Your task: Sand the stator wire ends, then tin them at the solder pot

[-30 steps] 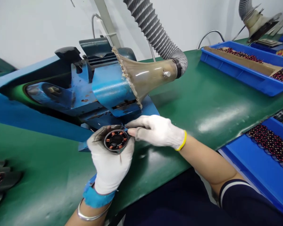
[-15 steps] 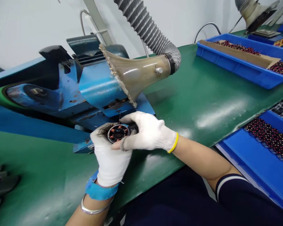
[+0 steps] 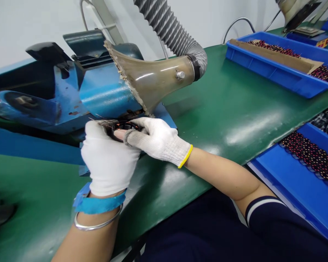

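Both gloved hands close around a round motor stator (image 3: 126,126), a dark ring with bits of copper-orange winding showing inside it. My left hand (image 3: 109,156) grips its left and near side, the fingertips dark and partly hidden. From the right, my right hand (image 3: 158,141) holds it too, with a bare thumb tip laid over the near rim. The stator is right at the lower front of a blue belt-grinding machine (image 3: 106,91), just under the hood mouth. Whether it touches the belt is hidden. A few thin streaks show beside the left fingers.
A translucent suction hood (image 3: 153,78) with a grey ribbed hose (image 3: 175,32) stands over the machine. Blue trays hold many small wound parts, one on the green table (image 3: 207,109) at the back right, another tray (image 3: 297,182) lower right. Dark parts (image 3: 1,214) lie at the left edge.
Both hands have moved left and up in view with the stator, closer to the machine. The stator has tipped, so its face shows far less. The view has shifted slightly.
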{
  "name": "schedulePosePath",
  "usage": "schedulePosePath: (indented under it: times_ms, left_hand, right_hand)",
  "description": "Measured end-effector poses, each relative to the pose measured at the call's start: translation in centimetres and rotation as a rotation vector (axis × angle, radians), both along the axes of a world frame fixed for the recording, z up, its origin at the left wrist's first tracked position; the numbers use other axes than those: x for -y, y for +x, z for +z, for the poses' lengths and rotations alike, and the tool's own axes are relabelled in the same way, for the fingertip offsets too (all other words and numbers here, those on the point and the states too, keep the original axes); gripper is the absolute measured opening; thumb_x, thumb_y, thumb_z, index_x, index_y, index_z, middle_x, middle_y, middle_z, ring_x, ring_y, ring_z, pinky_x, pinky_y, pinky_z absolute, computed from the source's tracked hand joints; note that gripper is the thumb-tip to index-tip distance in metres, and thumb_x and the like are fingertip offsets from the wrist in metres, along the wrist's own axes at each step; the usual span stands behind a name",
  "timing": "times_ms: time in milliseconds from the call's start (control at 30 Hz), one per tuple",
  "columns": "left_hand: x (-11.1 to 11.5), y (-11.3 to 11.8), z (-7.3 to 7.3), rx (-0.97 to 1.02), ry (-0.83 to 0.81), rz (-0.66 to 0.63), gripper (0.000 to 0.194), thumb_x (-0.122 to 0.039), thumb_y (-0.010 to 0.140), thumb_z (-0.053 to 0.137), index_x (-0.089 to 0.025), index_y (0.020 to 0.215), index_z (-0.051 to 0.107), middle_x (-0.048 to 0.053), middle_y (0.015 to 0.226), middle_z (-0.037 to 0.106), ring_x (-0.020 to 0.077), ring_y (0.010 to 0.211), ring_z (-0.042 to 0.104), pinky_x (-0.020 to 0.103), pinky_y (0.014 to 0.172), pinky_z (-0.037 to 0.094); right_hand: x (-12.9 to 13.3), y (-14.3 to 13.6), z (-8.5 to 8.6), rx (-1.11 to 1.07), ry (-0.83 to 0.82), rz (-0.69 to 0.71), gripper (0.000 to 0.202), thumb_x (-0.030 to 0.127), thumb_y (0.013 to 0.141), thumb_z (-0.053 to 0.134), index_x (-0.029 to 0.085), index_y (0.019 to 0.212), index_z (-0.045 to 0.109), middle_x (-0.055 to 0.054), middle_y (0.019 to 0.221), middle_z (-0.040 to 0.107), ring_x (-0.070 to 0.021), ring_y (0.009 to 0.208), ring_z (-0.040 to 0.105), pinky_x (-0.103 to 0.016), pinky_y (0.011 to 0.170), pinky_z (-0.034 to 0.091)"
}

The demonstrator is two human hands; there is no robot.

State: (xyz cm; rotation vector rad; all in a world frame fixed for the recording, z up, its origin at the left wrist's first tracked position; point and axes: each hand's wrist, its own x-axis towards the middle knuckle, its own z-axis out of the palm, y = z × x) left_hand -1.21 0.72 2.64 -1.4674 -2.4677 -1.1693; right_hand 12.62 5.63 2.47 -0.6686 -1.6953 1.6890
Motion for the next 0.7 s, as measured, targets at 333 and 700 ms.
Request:
schedulePosePath:
  times_ms: [333, 700]
  left_hand:
    - [-0.3, 0.3, -0.9, -0.015, 0.04, -0.063, 0.04, -0.055, 0.072, 0.067, -0.03, 0.094, 0.044, 0.01, 0.093, 0.072, 0.0411, 0.096, 0.078, 0.067, 0.102, 0.061]
    - [4.6, -0.5, -3.6, 0.411, 0.355, -0.163, 0.064, -0.057, 0.057, 0.101, -0.028, 0.103, 0.068, 0.003, 0.096, 0.074, 0.0263, 0.086, 0.074, 0.046, 0.087, 0.068]
  right_hand:
    - [-0.4, 0.1, -1.7, -0.045, 0.042, -0.059, 0.049, 0.054, 0.09, 0.091, 0.014, 0.114, 0.077, 0.006, 0.07, 0.052, -0.0147, 0.072, 0.046, -0.027, 0.066, 0.04]
    - [2.9, 0.1, -2.8, 0.037, 0.283, -0.179, 0.072, 0.062, 0.074, 0.1, 0.017, 0.126, 0.081, -0.009, 0.115, 0.078, -0.0259, 0.104, 0.076, -0.04, 0.097, 0.065]
